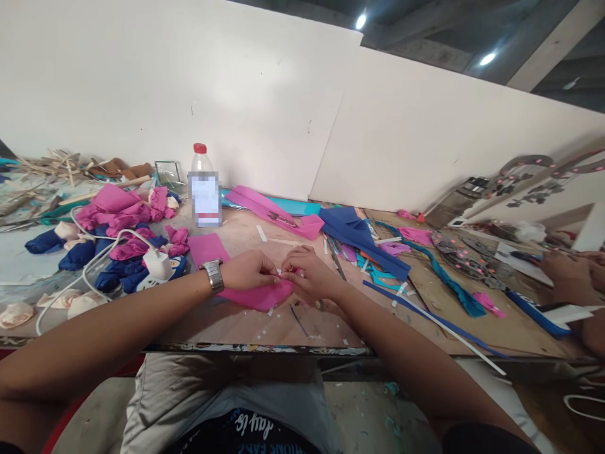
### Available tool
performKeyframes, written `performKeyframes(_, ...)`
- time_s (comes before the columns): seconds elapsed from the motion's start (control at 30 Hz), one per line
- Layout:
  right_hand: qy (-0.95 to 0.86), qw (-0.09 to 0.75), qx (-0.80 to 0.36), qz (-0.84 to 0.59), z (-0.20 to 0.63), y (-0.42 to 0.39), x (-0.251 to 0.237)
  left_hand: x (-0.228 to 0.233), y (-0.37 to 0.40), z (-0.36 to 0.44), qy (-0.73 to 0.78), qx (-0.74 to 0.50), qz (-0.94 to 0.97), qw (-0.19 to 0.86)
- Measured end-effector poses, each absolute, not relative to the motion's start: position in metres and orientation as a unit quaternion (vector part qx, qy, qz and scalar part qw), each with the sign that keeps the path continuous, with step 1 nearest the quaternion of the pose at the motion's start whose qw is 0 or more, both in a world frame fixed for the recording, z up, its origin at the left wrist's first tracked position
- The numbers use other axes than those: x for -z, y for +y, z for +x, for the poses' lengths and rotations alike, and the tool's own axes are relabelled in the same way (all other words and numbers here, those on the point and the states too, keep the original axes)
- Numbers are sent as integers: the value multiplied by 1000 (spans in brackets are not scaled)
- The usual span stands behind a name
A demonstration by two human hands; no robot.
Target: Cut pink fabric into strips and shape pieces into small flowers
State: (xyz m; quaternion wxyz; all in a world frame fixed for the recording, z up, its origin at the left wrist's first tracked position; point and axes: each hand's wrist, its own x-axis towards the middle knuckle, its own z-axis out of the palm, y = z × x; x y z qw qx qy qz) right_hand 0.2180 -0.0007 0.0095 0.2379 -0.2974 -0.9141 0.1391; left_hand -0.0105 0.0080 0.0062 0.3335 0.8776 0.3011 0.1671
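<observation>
Pink sheet [258, 297], head view: it lies on the table [326, 325] directly before the person, trailing from the hands toward 10 o'clock (clock face centred on the hands, 12 toward the wall). The left hand [250, 270] pinches its upper edge between thumb and forefinger. The right hand [307, 272] gathers the adjoining edge, thumb against bent fingers; its exact contact is partly hidden. Both fingertips nearly meet.

Handling, as judged: light, soft and limp, easily creased; paper or cloth cannot be told. Take hold at the edge with light fingertip pressure; support the loose end against dragging.

Surroundings: pink bundles [113, 205] lie at 10 o'clock, a bottle [205, 192] between 10 and 11, a second pink strip [309, 227] near 12, a blue piece [347, 230] at 2.
</observation>
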Motion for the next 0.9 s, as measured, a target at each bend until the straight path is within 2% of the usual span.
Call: performKeyframes(0.9, -919, 261, -67, -289, 215, -3, -12, -5, 8, -9, 346, -174, 862, 326)
